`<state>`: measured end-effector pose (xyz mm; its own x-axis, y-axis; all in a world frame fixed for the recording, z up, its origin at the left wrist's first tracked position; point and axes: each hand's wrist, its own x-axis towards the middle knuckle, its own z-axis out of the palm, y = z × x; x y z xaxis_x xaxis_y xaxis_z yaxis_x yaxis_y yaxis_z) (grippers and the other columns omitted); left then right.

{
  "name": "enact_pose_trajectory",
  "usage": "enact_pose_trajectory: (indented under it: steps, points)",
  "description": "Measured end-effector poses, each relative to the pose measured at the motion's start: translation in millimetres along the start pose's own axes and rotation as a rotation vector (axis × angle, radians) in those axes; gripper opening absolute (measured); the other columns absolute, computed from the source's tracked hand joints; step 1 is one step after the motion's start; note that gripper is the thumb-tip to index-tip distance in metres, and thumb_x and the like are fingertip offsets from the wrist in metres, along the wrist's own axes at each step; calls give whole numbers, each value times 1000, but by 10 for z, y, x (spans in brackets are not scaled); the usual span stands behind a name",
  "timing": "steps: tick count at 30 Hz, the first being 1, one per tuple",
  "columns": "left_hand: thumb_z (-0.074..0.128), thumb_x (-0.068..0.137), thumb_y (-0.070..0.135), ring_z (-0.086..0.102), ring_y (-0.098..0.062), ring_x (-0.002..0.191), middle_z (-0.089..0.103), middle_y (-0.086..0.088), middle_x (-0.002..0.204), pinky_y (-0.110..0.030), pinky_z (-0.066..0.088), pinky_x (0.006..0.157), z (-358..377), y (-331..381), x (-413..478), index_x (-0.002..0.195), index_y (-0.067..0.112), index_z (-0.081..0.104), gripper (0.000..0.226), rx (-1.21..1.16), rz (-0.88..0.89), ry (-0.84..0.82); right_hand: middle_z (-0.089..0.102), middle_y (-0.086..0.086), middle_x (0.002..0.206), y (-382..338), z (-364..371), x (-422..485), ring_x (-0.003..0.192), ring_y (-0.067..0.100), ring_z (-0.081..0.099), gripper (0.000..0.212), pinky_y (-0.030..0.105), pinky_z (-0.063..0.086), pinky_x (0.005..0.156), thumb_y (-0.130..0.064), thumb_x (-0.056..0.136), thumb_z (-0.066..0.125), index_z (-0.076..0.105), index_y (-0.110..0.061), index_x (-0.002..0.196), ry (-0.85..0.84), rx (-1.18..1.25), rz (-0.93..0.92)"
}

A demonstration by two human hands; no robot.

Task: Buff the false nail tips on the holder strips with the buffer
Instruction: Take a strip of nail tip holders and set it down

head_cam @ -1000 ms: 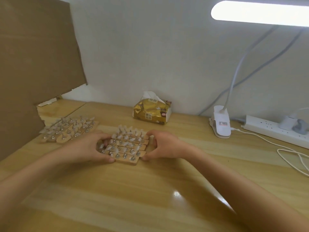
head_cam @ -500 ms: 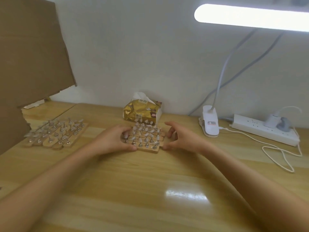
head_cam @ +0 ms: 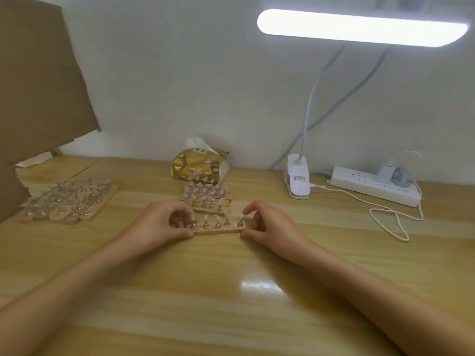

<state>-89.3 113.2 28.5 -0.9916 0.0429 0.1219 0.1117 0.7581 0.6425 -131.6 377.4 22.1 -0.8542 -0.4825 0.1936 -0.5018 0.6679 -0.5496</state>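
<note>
— Hands?
— Left hand and right hand, fingers curled, each pinch one end of a narrow wooden holder strip bearing five pale false nail tips.
— Position?
— Mid yellow wooden table, just near of a cluster of like strips.

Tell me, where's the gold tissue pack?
In the head view, the gold tissue pack sits by the back wall, just behind the middle holder strips, left of the lamp clip.
</note>
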Motion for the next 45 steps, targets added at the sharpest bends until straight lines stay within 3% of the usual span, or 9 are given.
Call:
enact_pose_trajectory:
  steps: [8, 13, 17, 20, 23, 26, 32, 37, 45]
  points:
    - [83, 75, 16, 60, 0, 77, 64, 10, 91, -12, 49, 66, 701, 919, 147, 91, 22, 69, 22, 49, 256, -157, 64, -18, 69, 534, -692, -703, 76, -11, 55, 15, 30, 36, 80, -34, 81, 78, 65, -38, 87, 72, -114, 178]
    - [76, 82, 16, 59, -5, 79, 61, 8, 96, -18, 51, 73, 1042, 1247, 200, 94, 24, 66, 17, -2, 353, -196, 63, -12, 69, 790, -960, -1146, 63, -1, 53, 19, 19, 40, 66, -17, 81, 81, 71, -27, 93, 98, 18, 192]
    - [77, 82, 15, 58, -6, 81, 60, 8, 95, -14, 47, 70, 1142, 1189, 176, 94, 29, 65, 21, -72, 400, -180, 64, -11, 87, 983, -1191, -1413, 68, -1, 53, 42, 11, 43, 66, -8, 79, 82, 67, -28, 113, 39, 73, 167]
    - [79, 80, 12, 59, -8, 81, 61, 5, 93, -12, 45, 69, 1174, 1126, 170, 93, 28, 66, 24, -125, 414, -161, 55, -9, 100, 1343, -1580, -1612, 84, 2, 52, 33, 24, 46, 74, -12, 81, 77, 62, -33, 102, 155, -246, 264]
    - [80, 79, 13, 60, -8, 81, 62, 10, 91, -12, 44, 68, 1188, 1083, 196, 91, 29, 67, 24, -141, 421, -147, 49, -1, 114, 1700, -1959, -1857, 106, 22, 53, 23, 34, 43, 77, -25, 88, 70, 57, -24, 107, 249, -673, 521]
    - [80, 78, 17, 61, -7, 81, 61, 17, 96, -12, 45, 68, 1186, 1062, 212, 91, 30, 67, 23, -156, 438, -139, 51, 3, 121, 1944, -2059, -2065, 112, 26, 50, 32, 36, 44, 82, -39, 93, 64, 56, -23, 120, 252, -739, 642]
    - [82, 75, 18, 61, -6, 79, 63, 15, 92, -11, 45, 67, 1192, 1073, 193, 90, 31, 67, 25, -171, 419, -125, 62, -1, 102, 1889, -2062, -1999, 90, 19, 57, 8, 36, 48, 76, -28, 95, 64, 64, -23, 101, 279, -618, 588]
    - [81, 74, 20, 63, -6, 80, 66, 8, 94, -10, 46, 68, 1146, 1125, 152, 93, 26, 68, 24, -242, 368, -126, 62, -15, 71, 1361, -1678, -1511, 58, 4, 52, 8, 11, 40, 55, -20, 93, 69, 72, -26, 97, 373, 120, 334]
    - [77, 82, 17, 63, -1, 74, 68, 21, 90, -8, 43, 67, 1149, 1173, 166, 88, 27, 70, 14, -282, 308, -168, 68, -3, 92, 948, -983, -736, 63, 7, 64, 5, 16, 44, 46, -25, 94, 68, 68, -25, 100, 190, 258, 215]
